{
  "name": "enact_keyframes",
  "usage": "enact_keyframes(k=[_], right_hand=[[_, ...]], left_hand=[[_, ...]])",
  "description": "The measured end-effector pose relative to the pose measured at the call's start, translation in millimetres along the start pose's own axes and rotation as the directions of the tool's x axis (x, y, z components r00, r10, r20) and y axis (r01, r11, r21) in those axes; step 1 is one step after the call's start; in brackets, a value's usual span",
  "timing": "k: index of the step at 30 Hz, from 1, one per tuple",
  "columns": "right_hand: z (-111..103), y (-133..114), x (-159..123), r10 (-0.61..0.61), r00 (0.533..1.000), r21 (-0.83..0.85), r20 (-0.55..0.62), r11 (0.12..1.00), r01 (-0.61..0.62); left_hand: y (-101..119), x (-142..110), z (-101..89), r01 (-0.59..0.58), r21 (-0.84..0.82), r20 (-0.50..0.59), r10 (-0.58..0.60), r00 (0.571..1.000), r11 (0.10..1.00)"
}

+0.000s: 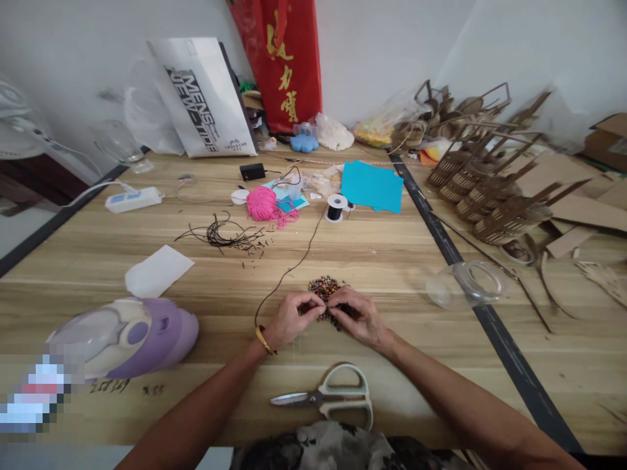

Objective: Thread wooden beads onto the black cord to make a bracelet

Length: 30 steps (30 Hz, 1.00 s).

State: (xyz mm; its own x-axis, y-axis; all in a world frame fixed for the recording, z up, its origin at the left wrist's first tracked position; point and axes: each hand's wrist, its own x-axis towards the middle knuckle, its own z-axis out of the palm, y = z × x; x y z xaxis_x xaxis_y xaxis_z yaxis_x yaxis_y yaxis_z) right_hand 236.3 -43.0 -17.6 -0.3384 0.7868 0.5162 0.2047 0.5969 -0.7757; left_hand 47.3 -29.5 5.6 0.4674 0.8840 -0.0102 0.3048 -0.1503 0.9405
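My left hand (292,318) and my right hand (356,315) meet at the middle of the wooden table (372,248), fingers pinched together over a small heap of dark beads (324,287). Both pinch at beads on a thin black cord (289,269), which runs from my left hand up to a black spool (336,207). A gold bangle circles my left wrist. White-handled scissors (333,397) lie shut just in front of me, below my hands.
A purple and white device (128,336) and a white paper (157,270) lie at left. Pink yarn (261,203), cut black cord scraps (223,235), a blue sheet (372,186), a power strip (133,199), a clear lid (470,283), wooden lattice pieces (494,189) and bags (206,98) surround.
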Motion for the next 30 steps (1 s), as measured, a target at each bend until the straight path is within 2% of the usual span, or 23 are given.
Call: enact_keyframes(k=[14, 30], right_hand=[[0.2, 0.5, 0.4, -0.016, 1.000, -0.006, 0.006, 1.000, 0.016], [-0.8, 2.1, -0.9, -0.010, 1.000, -0.023, 0.007, 1.000, 0.010]], left_hand=[[0.1, 0.0, -0.1, 0.010, 0.006, 0.012, -0.010, 1.000, 1.000], [-2.1, 1.1, -1.9, -0.050, 0.035, 0.012, 0.049, 0.999, 0.998]])
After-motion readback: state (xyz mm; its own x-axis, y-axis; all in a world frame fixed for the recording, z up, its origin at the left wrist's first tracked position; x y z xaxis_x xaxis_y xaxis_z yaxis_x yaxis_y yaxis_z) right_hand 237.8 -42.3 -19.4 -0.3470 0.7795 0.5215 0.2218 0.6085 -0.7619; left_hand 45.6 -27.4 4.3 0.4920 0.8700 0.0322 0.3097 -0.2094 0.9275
